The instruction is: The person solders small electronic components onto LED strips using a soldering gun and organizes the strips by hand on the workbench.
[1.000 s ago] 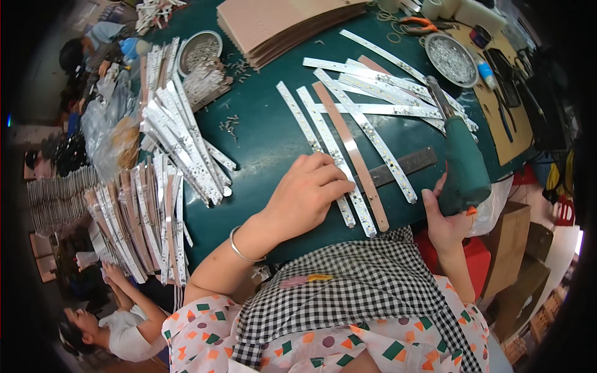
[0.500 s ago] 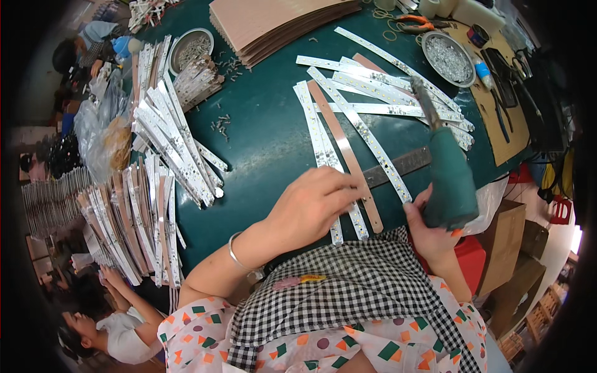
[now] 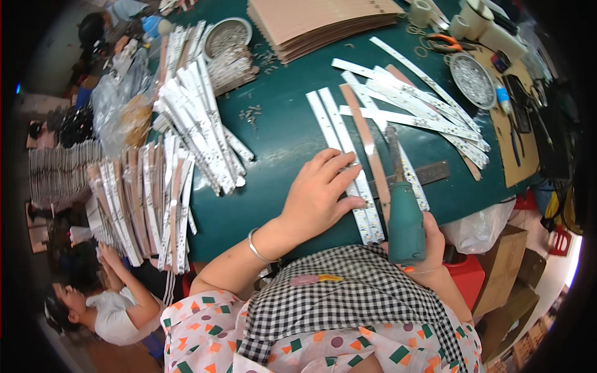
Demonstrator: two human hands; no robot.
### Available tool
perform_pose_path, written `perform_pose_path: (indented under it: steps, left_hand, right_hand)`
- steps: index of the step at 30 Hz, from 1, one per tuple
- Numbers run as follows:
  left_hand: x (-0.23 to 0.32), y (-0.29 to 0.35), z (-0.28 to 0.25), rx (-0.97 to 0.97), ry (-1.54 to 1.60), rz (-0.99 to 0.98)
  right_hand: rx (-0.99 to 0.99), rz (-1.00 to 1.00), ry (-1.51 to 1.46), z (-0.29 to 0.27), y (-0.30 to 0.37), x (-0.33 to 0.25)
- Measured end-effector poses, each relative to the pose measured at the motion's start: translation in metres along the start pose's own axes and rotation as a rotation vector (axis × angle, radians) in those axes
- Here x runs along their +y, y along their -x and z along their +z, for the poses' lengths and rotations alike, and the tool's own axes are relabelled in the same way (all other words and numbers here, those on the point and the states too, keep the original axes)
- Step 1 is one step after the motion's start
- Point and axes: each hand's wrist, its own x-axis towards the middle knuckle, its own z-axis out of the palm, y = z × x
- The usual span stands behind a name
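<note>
My left hand (image 3: 323, 189) lies with its fingers spread over two white LED strips (image 3: 372, 217), which stand side by side at the table's near edge. My right hand (image 3: 433, 242) is closed around a green electric screwdriver (image 3: 405, 221), whose body hides most of the fingers. Its slim metal shaft points away from me, above the table. Just left of the shaft lies a brown strip (image 3: 367, 137). Another LED strip (image 3: 411, 177) passes partly hidden behind the tool. A dark flat metal bar (image 3: 435, 173) lies crosswise under the strips.
More LED strips (image 3: 413, 112) are heaped at the right, beside a bowl of small metal parts (image 3: 472, 81). Bundled strips (image 3: 193, 124) and another bowl (image 3: 227, 37) occupy the left. Brown boards (image 3: 323, 25) are stacked at the back. A person (image 3: 118, 311) sits at lower left.
My left hand has spread its fingers and come onto the white strips, which now lie closer together. The screwdriver has swung left and down, toward the brown strip. The whole view has shifted somewhat.
</note>
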Motion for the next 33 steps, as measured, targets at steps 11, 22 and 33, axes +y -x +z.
perform_pose_path:
  steps: [11,22,33]
  left_hand:
    - [0.012,0.030,-0.004,-0.051,-0.028,-0.225]
    - [0.011,0.025,0.016,0.072,0.025,-0.136]
    - [0.016,-0.024,-0.009,-0.036,0.090,-0.100]
  right_hand:
    - [0.127,-0.073,-0.046,-0.004,-0.001,-0.002]
    - [0.211,-0.057,0.048,-0.017,0.014,0.019]
    - [0.369,-0.081,-0.019,-0.028,0.003,0.008]
